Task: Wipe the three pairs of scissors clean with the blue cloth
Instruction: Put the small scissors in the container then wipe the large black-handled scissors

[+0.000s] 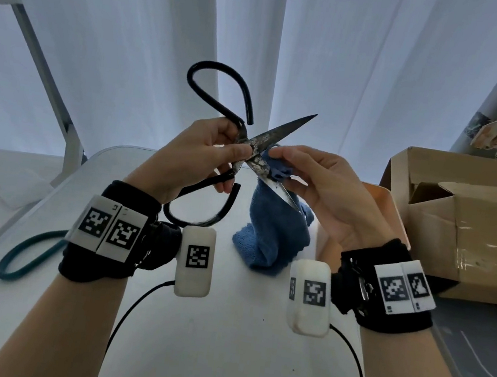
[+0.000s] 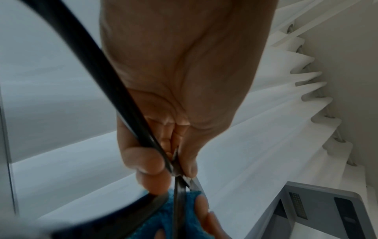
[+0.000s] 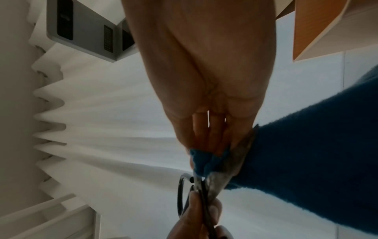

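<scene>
- Curtain [image 1: 133,49]: white, pleated, fills the whole background behind the hands.
- Table [image 1: 222,341]: pale top under both forearms; two thin black cables run across it from the wrist units.
- Box [image 1: 456,220]: brown cardboard, flaps open, at the right edge of the table, near the right wrist.
- Teal loop [image 1: 22,257]: a curved teal handle or cord on the table, left, partly hidden by the left wristband; cannot tell what it belongs to.
- Cloth [image 1: 272,235]: blue terry, hangs from the right hand down to the table, lower end bunched on the surface. It hides the far side of the lower blade.
- Scissors [image 1: 258,145]: held up in the air above the table's far end, between both hands. Large black loop handles, one up, one down; blades spread wide apart. Blades dull grey, blotched and spotted near the pivot, cleaner toward the tips.
- Left hand [image 1: 194,156]: thumb and fingers curled, pinching the scissors at the pivot and the lower handle.
- Right hand [image 1: 314,180]: fingertips bent together, pinching a fold of cloth against the lower blade just beside the pivot; the right wrist view shows cloth wrapped on both sides of the blade.
</scene>
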Demonstrator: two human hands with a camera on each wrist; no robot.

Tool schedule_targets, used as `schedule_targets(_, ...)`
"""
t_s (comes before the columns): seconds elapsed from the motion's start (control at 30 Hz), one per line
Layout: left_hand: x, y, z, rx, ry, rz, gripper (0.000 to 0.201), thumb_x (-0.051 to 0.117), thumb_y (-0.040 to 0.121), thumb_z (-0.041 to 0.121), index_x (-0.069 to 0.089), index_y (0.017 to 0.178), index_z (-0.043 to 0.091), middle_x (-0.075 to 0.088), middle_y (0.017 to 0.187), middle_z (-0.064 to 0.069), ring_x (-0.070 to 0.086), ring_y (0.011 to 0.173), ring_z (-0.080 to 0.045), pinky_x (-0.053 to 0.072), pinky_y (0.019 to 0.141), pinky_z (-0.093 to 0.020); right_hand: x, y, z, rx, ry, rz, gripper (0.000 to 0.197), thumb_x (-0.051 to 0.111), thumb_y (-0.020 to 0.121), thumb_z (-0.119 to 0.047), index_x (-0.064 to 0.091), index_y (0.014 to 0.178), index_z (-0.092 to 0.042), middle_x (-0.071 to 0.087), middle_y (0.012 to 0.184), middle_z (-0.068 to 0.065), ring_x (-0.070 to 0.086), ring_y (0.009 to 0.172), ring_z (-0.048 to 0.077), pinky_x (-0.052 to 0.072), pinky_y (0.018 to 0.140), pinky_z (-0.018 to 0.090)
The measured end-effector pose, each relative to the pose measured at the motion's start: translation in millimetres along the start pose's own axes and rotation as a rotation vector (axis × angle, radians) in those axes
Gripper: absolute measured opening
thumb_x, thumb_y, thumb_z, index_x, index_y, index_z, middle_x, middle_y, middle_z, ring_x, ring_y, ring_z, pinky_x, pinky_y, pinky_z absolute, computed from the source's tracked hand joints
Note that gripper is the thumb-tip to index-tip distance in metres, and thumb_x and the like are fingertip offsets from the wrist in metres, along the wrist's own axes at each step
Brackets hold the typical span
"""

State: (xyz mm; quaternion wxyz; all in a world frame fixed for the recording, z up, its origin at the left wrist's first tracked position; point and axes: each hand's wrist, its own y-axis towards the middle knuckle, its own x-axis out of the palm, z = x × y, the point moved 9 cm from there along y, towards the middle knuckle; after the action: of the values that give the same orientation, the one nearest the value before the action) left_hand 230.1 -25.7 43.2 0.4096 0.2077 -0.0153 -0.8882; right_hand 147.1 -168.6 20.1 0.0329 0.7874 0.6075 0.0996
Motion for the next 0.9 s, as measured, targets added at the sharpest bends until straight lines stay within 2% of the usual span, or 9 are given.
schedule_targets(0.1,0,0,1,0.003,0.008,0.008,0.010,0.060,0.098,0.012,0.058,0.100,0.002,0.062,0.063,0.005,0.059,0.049,-0.024,0.049,0.048,-0.028,-3,3,1,-0.003,0.044,0.021,0.015,0.055,0.099,-0.001,0.068,0.099,-0.009,0.075,0.094,0.006,0.070,0.087,0.013,0.055,0.074,0.020)
schedule_targets(0.23,1,1,1,0.008,0.020,0.014,0.010,0.060,0.098,0.012,0.058,0.100,0.003,0.062,0.063,0.005,0.060,0.049,-0.023,0.049,0.048,-0.028,0,0,2,0.015,0.132,-0.017,0.018,0.061,0.091,0.009,0.061,0.099,-0.007,0.077,0.098,0.010,0.074,0.087,0.021,0.057,0.075,0.023)
schedule_targets(0.4,6,1,2,0.012,0.023,-0.001,0.011,0.061,0.097,0.012,0.057,0.101,0.002,0.061,0.069,0.003,0.058,0.048,-0.023,0.047,0.047,-0.029,3,1,9,0.023,0.099,0.015,0.020,0.072,0.083,0.005,0.064,0.096,-0.008,0.076,0.089,0.009,0.072,0.080,0.020,0.056,0.074,0.023)
schedule_targets(0.5,11,2,2,0.016,0.041,-0.009,0.016,0.061,0.097,0.012,0.056,0.105,-0.001,0.062,0.075,0.001,0.058,0.047,-0.023,0.048,0.046,-0.030,5,3,13,0.022,0.062,0.030,0.025,0.075,0.081,0.004,0.063,0.101,-0.004,0.076,0.082,0.007,0.071,0.079,0.021,0.055,0.073,0.023)
schedule_targets(0.6,16,3,-1,0.013,0.061,-0.015,0.022,0.061,0.097,0.014,0.054,0.109,-0.003,0.062,0.084,-0.003,0.059,0.047,-0.022,0.047,0.045,-0.029,4,3,15,0.028,0.013,0.048,0.031,0.078,0.080,0.001,0.061,0.105,-0.004,0.076,0.081,0.006,0.071,0.079,0.020,0.055,0.073,0.023)
schedule_targets(0.73,20,5,-5,-0.002,0.065,-0.001,0.025,0.062,0.097,0.015,0.053,0.111,-0.004,0.062,0.092,-0.007,0.058,0.045,-0.021,0.045,0.043,-0.027,1,3,19,0.051,-0.033,0.084,0.030,0.079,0.080,-0.003,0.057,0.099,-0.010,0.074,0.084,0.008,0.070,0.077,0.017,0.051,0.066,0.019)
schedule_targets(0.83,18,6,-5,-0.012,0.059,0.010,0.025,0.061,0.098,0.015,0.053,0.110,-0.004,0.061,0.090,-0.007,0.056,0.045,-0.020,0.044,0.043,-0.028,2,3,19,0.052,-0.006,0.066,0.029,0.078,0.081,-0.003,0.054,0.096,-0.012,0.074,0.081,0.005,0.070,0.077,0.017,0.052,0.071,0.021)
schedule_targets(0.9,13,5,-4,-0.016,0.043,0.022,0.023,0.061,0.098,0.014,0.053,0.109,-0.005,0.060,0.083,-0.005,0.055,0.046,-0.021,0.043,0.044,-0.029,4,3,18,0.053,0.002,0.045,0.029,0.077,0.082,-0.002,0.053,0.094,-0.013,0.073,0.078,0.003,0.069,0.078,0.018,0.052,0.069,0.021)
